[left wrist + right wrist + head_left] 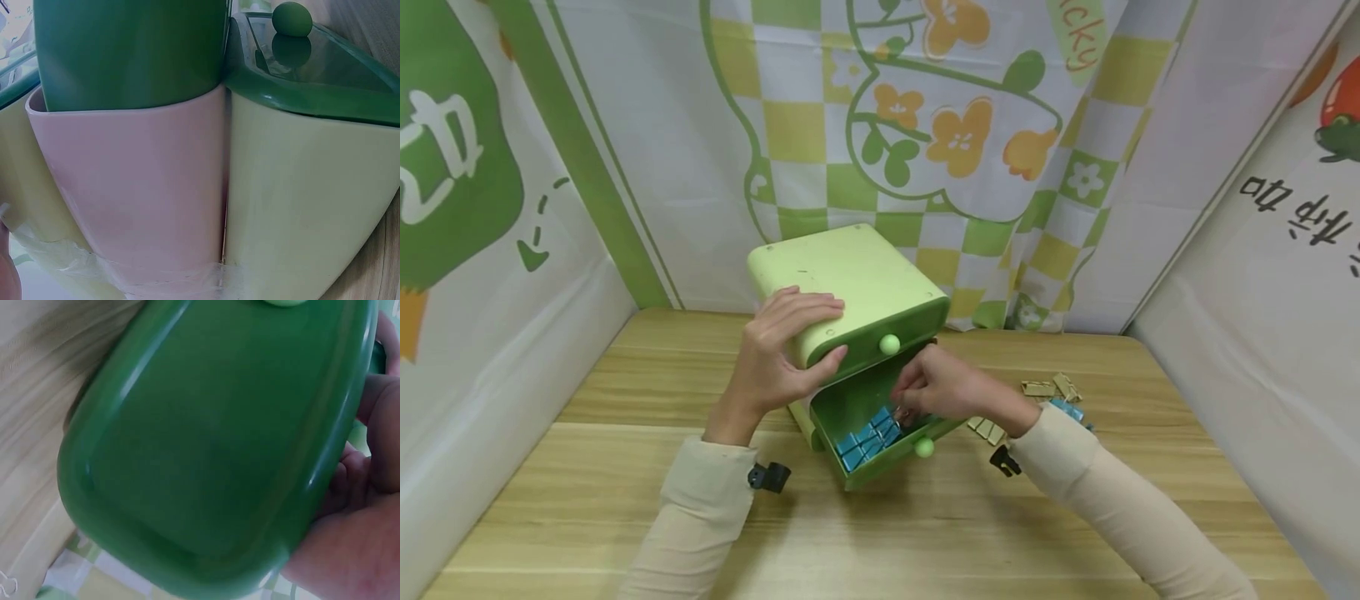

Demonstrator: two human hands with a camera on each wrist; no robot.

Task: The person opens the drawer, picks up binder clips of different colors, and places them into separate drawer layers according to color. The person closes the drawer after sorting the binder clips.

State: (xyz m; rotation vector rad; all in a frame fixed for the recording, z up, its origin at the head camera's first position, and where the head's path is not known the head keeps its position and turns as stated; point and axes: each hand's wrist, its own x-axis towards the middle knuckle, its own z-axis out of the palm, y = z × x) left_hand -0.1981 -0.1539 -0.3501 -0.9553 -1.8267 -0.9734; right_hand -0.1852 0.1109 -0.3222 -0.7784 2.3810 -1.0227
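Note:
A small cabinet [857,279] of stacked yellow-green and pink units has its middle drawer [865,482] pulled out. Inside it lie blue binder clips [868,437] side by side. My left hand [778,350] holds the cabinet's upper left corner, fingers across the top and thumb on the front edge. My right hand [940,387] reaches over the drawer, thumb and fingers pinching at a binder clip [906,415] that they mostly hide. In the right wrist view, the green drawer front [206,444] covers part of that hand. The left wrist view shows the pink unit [137,187] side-on.
To the right on the wooden table [647,500] lie gold binder clips [1039,389] and blue binder clips [1066,408], partly behind the right sleeve. A patterned curtain [805,133] hangs behind the table. Clear tape [169,275] crosses the cabinet's units.

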